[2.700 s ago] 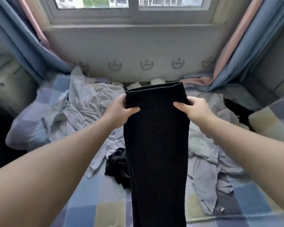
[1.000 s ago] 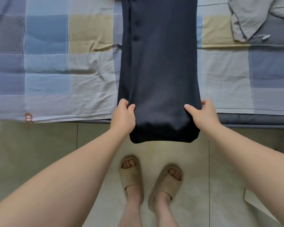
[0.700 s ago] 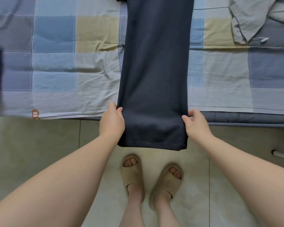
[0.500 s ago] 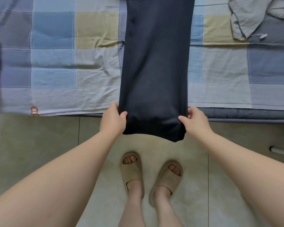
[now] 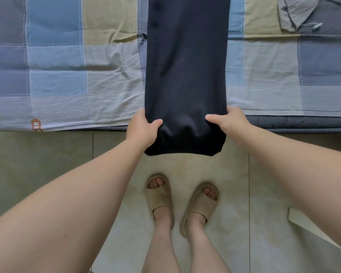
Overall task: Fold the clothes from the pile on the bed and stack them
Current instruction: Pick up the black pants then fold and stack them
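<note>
A long dark navy garment (image 5: 186, 71) lies stretched across the checked bed cover (image 5: 67, 75), its near end hanging past the bed's edge above the floor. My left hand (image 5: 143, 129) grips the garment's left edge with the thumb on top. My right hand (image 5: 227, 121) grips the right edge the same way. The far end of the garment runs out of view at the top. A crumpled grey garment (image 5: 295, 12) lies at the bed's top right corner of the view.
The mattress edge (image 5: 303, 124) runs across the view just beyond my hands. Below it is a tiled floor (image 5: 47, 164) where my feet stand in beige slippers (image 5: 159, 196). A white object's corner (image 5: 303, 221) shows at the right.
I was holding the dark garment up over the pile by the window; now I look down at it laid across the bed. Over the last second my hands shifted the near end slightly.
</note>
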### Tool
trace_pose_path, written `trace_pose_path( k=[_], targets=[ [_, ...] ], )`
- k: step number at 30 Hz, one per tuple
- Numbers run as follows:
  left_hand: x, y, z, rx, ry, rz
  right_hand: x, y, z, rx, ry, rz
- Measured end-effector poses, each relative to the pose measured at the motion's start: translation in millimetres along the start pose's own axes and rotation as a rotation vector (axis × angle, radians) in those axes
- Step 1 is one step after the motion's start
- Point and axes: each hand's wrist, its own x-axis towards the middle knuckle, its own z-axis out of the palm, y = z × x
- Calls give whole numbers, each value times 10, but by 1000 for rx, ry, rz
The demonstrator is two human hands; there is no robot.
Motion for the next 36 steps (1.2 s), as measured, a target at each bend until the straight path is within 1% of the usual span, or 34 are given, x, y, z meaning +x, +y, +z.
trace_pose_path(
  k=[2,6,8,11,14,19,22,27,29,32,34,36],
  targets=[
    [-101,-45,-40,-67,-50,-55,-104,45,-30,-6,-44,19],
    [-466,-44,-207,-258,-127,-147,-472,153,-83,96,-26,97],
    [-711,16,-317,-310,-142,-178,-741,171,-121,126,-18,136],
    [-1162,153,-549,-339,-159,-218,-1268,120,-230,172,0,163],
    [-1668,334,-857,-334,-166,-221,-1901,-35,-386,244,34,159],
    [-2518,579,-1322,-347,-167,-238,-2869,-217,-637,259,99,84],
    [-3002,564,-1440,-356,-172,-263,-3343,-175,-766,240,119,50],
    [-3861,343,-1358,-403,-192,-346,-4068,239,-928,257,93,53],
    [-4236,207,-1266,-459,-218,-445,-4361,503,-982,285,76,71],
    [-4714,-45,-1146,-548,-331,-627,-4725,892,-1058,291,28,97],
    [-4938,-208,-1086,-499,-411,-699,-4905,1109,-1113,290,-10,132],
    [-5069,-302,-1052,-474,-455,-732,-5022,1266,-1147,312,-39,165]
  ],
)
